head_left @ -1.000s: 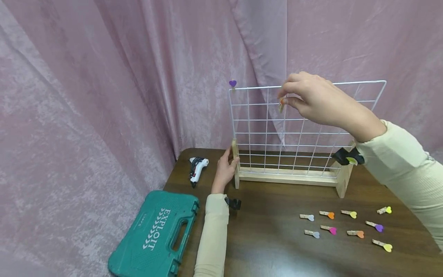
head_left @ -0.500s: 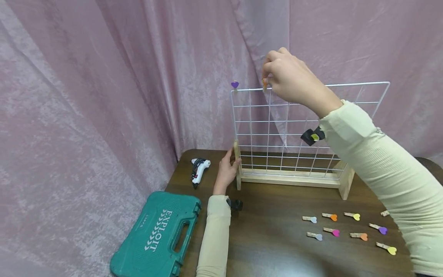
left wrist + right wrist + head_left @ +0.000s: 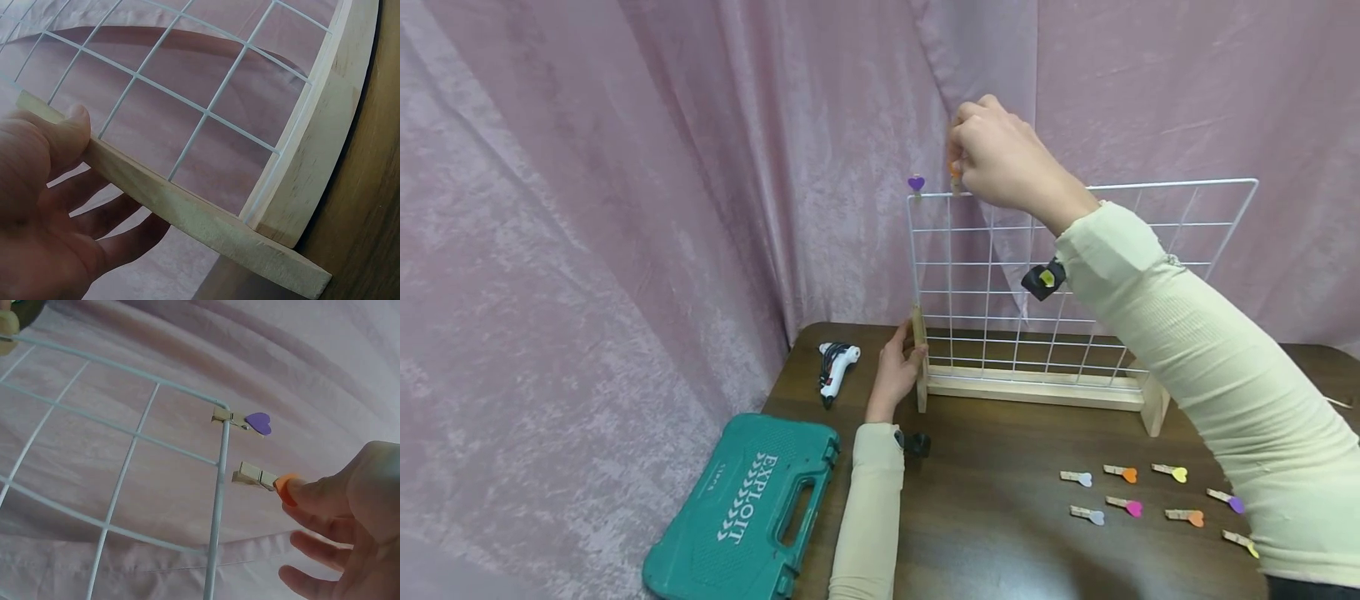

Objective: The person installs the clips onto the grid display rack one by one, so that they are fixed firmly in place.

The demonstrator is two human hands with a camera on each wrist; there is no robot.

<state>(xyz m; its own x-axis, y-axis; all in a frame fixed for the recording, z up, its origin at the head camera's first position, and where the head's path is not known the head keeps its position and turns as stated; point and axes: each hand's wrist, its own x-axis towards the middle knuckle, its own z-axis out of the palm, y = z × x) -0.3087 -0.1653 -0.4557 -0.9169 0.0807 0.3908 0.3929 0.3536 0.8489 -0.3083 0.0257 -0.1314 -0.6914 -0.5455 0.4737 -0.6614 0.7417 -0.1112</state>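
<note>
Heart-topped mini clothespins [image 3: 1124,507] lie nearest, at four o'clock on the brown table [image 3: 985,517], level with a teal case [image 3: 700,521] at seven, lettered "EXPLOIT"; its smaller marking is hard to read. Beyond, a white glue gun [image 3: 840,371] sits at nine o'clock from the left hand [image 3: 897,372], which grips the wooden upright [image 3: 187,206] of a wire grid rack [image 3: 1033,389]. Farther, toward one o'clock, the right hand [image 3: 1000,158] pinches an orange-heart clothespin [image 3: 258,477] just beside the top rail [image 3: 215,525]; a purple-heart clothespin [image 3: 256,422] clips its corner. Pink curtain [image 3: 625,208] hangs behind.
</note>
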